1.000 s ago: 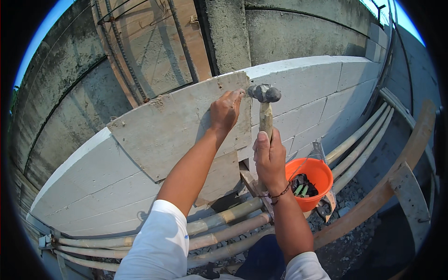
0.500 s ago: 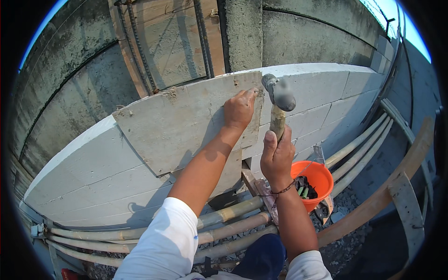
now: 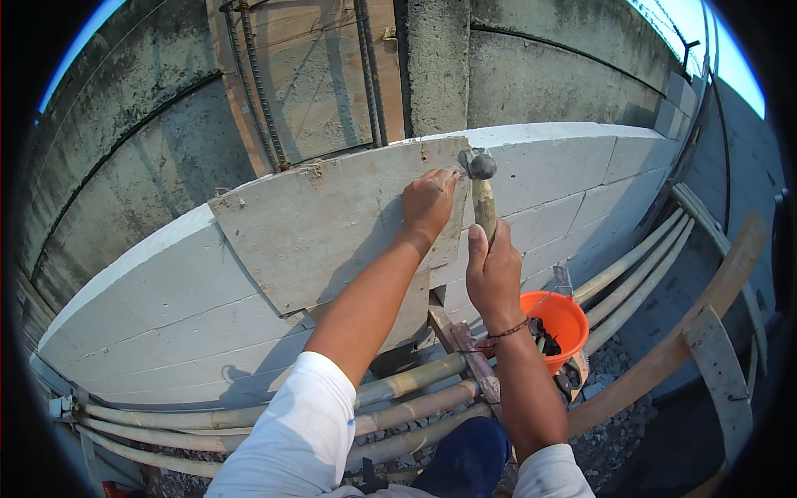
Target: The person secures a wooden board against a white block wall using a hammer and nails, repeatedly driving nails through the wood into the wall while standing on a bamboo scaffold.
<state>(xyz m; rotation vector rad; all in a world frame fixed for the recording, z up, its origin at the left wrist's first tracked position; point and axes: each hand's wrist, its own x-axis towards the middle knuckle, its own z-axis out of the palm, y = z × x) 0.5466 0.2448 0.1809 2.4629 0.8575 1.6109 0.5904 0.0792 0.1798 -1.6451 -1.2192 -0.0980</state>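
Observation:
My left hand (image 3: 428, 202) presses flat against the upper right corner of a grey board (image 3: 324, 224), which leans against a low wall of white blocks (image 3: 158, 307). Its fingertips pinch at a spot next to the hammer head; any nail there is too small to see. My right hand (image 3: 493, 272) grips the wooden handle of a hammer (image 3: 480, 178), held upright. The steel head sits at the board's top right corner, touching or nearly touching it.
An orange bucket (image 3: 566, 318) holding tools stands at lower right beside my right forearm. Several pale pipes (image 3: 398, 412) run along the foot of the block wall. Wooden braces (image 3: 689, 349) slant at right. Rebar (image 3: 257, 91) and a concrete column (image 3: 435, 66) rise behind the wall.
The hammer head swung away from the board's corner and has come back against it. My left hand stayed on the board's corner.

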